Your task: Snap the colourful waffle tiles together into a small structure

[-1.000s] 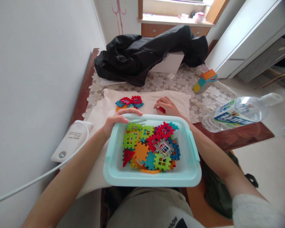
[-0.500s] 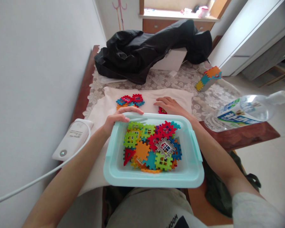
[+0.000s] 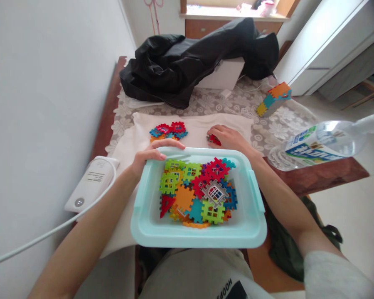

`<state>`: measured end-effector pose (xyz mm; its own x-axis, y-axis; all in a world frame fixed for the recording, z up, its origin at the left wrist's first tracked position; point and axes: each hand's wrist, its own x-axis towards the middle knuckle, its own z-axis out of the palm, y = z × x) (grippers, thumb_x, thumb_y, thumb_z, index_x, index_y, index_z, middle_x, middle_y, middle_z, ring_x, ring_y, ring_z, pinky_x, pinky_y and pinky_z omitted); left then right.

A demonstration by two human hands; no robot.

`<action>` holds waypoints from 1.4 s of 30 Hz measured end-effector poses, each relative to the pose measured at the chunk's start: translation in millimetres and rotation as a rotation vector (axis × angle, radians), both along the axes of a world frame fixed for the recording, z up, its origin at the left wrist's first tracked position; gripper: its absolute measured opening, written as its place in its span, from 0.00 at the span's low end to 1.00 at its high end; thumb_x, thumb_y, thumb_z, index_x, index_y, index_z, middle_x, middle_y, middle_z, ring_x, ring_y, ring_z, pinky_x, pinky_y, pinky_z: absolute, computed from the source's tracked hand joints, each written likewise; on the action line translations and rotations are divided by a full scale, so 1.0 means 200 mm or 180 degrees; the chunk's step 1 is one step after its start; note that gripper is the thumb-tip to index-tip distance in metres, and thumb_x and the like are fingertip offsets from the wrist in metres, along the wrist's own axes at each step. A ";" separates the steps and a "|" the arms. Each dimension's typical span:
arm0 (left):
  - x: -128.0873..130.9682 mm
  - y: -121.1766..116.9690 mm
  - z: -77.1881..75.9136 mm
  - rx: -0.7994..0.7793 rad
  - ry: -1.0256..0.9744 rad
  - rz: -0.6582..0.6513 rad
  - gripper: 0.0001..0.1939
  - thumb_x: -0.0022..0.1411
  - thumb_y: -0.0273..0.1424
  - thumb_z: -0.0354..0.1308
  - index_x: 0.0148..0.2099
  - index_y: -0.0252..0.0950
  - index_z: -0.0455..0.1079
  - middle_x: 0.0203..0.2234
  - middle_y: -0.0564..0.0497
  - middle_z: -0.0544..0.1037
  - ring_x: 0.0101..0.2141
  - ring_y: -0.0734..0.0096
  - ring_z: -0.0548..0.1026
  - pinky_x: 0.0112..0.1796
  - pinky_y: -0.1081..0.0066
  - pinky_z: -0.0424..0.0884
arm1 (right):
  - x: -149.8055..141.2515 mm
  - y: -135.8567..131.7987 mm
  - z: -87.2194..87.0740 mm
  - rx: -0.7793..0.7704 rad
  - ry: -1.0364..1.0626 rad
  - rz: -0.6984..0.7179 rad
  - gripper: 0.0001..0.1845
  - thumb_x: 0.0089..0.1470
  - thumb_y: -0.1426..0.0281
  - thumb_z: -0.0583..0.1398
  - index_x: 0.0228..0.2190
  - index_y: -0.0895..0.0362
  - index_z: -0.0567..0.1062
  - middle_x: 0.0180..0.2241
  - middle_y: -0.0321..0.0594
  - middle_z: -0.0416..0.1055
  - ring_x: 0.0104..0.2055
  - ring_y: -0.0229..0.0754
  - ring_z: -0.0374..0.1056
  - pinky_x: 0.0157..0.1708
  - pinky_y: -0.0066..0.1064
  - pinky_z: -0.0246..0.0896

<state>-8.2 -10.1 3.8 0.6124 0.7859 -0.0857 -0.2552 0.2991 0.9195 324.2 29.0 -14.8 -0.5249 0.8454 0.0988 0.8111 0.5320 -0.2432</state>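
A pale blue plastic bin (image 3: 149,232) rests on my lap against the table edge, holding several colourful interlocking tiles (image 3: 199,191). My left hand (image 3: 152,154) grips the bin's far left rim, fingers curled over it. Beyond the bin, my right hand (image 3: 229,138) lies on a white cloth (image 3: 196,133) with its fingers closed on a small red tile (image 3: 214,140). A small cluster of red, blue and orange tiles (image 3: 168,131) sits on the cloth to the left of that hand.
A black jacket (image 3: 190,58) covers a white box at the table's back. An assembled tile block (image 3: 274,99) stands at the right, a water bottle (image 3: 321,143) lies near the right edge, and a white device (image 3: 90,185) with a cable sits at the left by the wall.
My right hand has shifted slightly on the cloth and curled round the red tile. The left hand keeps its hold on the bin rim. The view has tilted a little.
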 end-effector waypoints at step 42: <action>0.01 0.00 0.02 0.0052 -0.0013 0.0076 0.24 0.49 0.31 0.64 0.49 0.35 0.87 0.45 0.43 0.88 0.40 0.58 0.85 0.40 0.67 0.83 | 0.10 0.05 -0.04 -0.0139 0.0229 0.0296 0.28 0.68 0.64 0.66 0.67 0.52 0.77 0.69 0.53 0.73 0.68 0.62 0.71 0.70 0.55 0.69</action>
